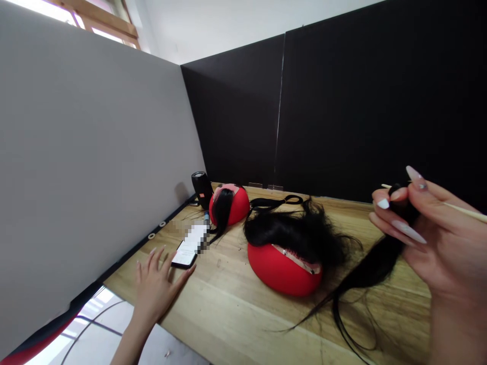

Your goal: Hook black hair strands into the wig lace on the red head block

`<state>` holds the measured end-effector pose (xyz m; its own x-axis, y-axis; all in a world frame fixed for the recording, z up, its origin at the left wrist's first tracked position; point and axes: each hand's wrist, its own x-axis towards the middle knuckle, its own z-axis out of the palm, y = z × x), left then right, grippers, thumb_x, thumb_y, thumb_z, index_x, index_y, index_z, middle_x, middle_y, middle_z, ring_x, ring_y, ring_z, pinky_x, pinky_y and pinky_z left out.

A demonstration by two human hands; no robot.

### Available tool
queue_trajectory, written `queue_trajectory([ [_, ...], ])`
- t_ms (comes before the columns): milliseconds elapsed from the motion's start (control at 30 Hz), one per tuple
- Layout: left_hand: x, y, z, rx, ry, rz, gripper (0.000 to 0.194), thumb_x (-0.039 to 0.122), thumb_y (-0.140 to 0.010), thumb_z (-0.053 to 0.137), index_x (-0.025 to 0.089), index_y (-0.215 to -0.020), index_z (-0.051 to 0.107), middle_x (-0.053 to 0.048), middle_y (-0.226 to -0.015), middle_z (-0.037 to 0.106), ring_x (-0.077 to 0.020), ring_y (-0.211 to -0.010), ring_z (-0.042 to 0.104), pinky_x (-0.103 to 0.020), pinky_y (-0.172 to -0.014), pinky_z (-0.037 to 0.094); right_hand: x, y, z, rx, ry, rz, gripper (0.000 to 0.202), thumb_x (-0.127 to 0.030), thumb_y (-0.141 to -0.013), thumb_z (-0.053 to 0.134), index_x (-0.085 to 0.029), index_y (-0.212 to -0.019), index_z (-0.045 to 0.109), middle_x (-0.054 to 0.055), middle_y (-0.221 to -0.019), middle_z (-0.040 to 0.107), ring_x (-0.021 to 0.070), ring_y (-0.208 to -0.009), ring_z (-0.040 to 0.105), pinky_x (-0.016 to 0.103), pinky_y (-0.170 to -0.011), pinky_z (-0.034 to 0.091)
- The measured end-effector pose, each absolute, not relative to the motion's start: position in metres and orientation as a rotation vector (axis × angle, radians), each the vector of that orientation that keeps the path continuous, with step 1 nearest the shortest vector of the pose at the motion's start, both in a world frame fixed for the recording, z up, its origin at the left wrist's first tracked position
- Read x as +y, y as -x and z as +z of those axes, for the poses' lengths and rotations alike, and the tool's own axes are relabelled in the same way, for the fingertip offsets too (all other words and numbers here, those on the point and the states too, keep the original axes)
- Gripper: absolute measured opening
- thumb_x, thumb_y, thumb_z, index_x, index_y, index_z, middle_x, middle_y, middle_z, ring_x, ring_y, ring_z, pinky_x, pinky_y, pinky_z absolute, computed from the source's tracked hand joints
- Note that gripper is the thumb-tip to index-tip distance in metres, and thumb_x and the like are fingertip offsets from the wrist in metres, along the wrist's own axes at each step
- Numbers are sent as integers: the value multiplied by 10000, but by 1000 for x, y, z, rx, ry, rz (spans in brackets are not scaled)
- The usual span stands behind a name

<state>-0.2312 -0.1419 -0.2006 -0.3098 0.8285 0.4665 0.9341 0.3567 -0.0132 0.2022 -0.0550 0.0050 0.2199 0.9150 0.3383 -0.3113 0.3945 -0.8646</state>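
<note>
My left hand (155, 281) rests with its fingers spread at the near end of a phone (185, 252) whose screen is lit. At the right, my right hand (429, 223) is raised above the table, its fingers closed on a lock of black hair (380, 261) that hangs down to the wood. A thin light-coloured stick (466, 212) is also held in it. Between the hands sits a red dome-shaped block (283, 271), with a mass of black hair (292, 228) over its top and back.
Farther back stand a smaller red block (239, 205) with black hair on it and a black cylindrical speaker (201, 190). A tied hair bundle (292, 199) lies near the black partition (342, 101). A grey panel (95, 137) borders the wooden table (224, 309) at left.
</note>
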Motion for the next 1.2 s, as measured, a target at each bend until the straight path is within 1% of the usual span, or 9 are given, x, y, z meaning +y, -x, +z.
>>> queue_trajectory([
  [233,-145,223,-195,-2097,1486,-348,659,667,-772,549,122,-1122,669,-205,-1397,468,-356,-1373,330,-551,-1187,56,-55,-200,5,-979,769,949,232,-302,-734,756,-151,-607,634,56,-631,598,76,-430,456,154,-322,256],
  [400,-144,223,-194,-2209,1471,-299,686,699,-758,553,170,-1184,654,-183,-1391,485,-364,-1362,343,-586,-1164,108,-55,-199,6,-975,768,957,255,-320,-716,782,-143,-605,635,56,-622,599,77,-437,468,152,-333,279],
  [500,-144,222,-193,-2253,1468,-293,686,705,-776,525,184,-1205,645,-177,-1402,480,-365,-1368,335,-594,-1159,104,-55,-199,6,-977,767,952,248,-299,-738,762,-136,-609,626,59,-623,604,76,-437,478,149,-343,286],
  [633,-145,222,-193,-2255,1467,-286,730,718,-774,511,168,-1241,620,-184,-1405,476,-364,-1370,332,-579,-1170,80,-56,-201,4,-1001,758,935,235,-292,-753,746,-138,-625,624,62,-627,614,63,-401,442,155,-333,267],
  [833,-145,222,-194,-2266,1456,-299,707,699,-780,516,169,-1234,626,-184,-1389,487,-369,-1362,339,-580,-1157,135,-56,-202,5,-978,763,938,235,-310,-718,782,-147,-621,643,60,-647,589,119,-526,545,150,-339,279],
  [1000,-145,222,-194,-2272,1473,-303,704,693,-780,512,159,-1225,628,-184,-1390,489,-368,-1353,349,-578,-1149,161,-57,-200,7,-973,755,967,243,-318,-686,803,-151,-603,648,48,-625,593,101,-492,517,150,-336,293],
  [1067,-145,224,-196,-2271,1485,-316,707,693,-787,497,150,-1222,624,-190,-1392,486,-371,-1355,345,-585,-1144,162,-58,-199,8,-995,748,971,252,-319,-687,806,-149,-590,647,53,-626,613,94,-469,510,158,-343,334],
  [1100,-145,225,-197,-2268,1489,-327,714,696,-787,491,142,-1218,622,-196,-1390,488,-375,-1354,346,-591,-1142,161,-58,-199,7,-1007,735,980,257,-326,-687,807,-150,-585,649,59,-633,628,105,-478,531,174,-365,387],
  [1200,-143,227,-200,-2240,1514,-380,732,705,-779,483,121,-1203,610,-213,-1363,509,-386,-1335,369,-601,-1136,158,-60,-200,6,-1040,643,1011,238,-337,-673,819,-167,-595,672,78,-678,673,195,-624,655,293,-550,571],
])
